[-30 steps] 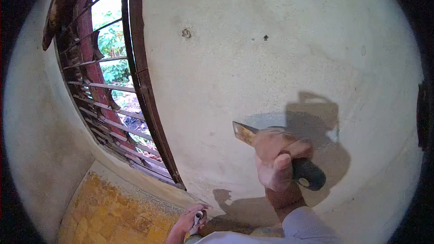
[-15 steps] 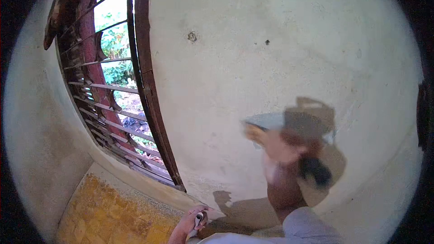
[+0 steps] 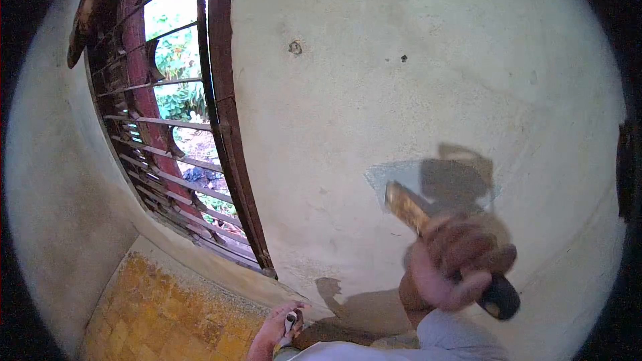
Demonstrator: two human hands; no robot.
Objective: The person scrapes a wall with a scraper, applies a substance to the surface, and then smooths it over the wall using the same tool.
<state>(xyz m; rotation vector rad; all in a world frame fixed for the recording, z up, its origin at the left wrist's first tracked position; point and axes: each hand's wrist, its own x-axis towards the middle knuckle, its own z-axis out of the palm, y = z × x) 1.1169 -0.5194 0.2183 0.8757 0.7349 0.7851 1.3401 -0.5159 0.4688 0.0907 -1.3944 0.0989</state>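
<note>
My right hand (image 3: 455,261) is wrapped round the black handle (image 3: 501,297) of a scraper, its fingers slightly blurred. The scraper's brownish-yellow blade (image 3: 406,206) points up and left, its tip overlapping a pale blue-grey patch (image 3: 391,172) on the off-white wall (image 3: 321,113). Low in the view, my left hand (image 3: 277,326) is closed round a whitish, tube-like thing (image 3: 289,321) with a dark round end. The rest of that thing is hidden by the hand and the clothing.
A dark wooden window frame (image 3: 234,140) with slanted slats stands on the left, plants visible outside. Below it runs a ledge (image 3: 200,251) above a yellow-brown floor (image 3: 160,301). Shadows of the hand and head fall on the wall, which has small holes.
My right hand has moved down and slightly right with the scraper, the blade now tilted differently and more of the blue-grey patch uncovered. My left hand keeps its hold. The view has shifted slightly.
</note>
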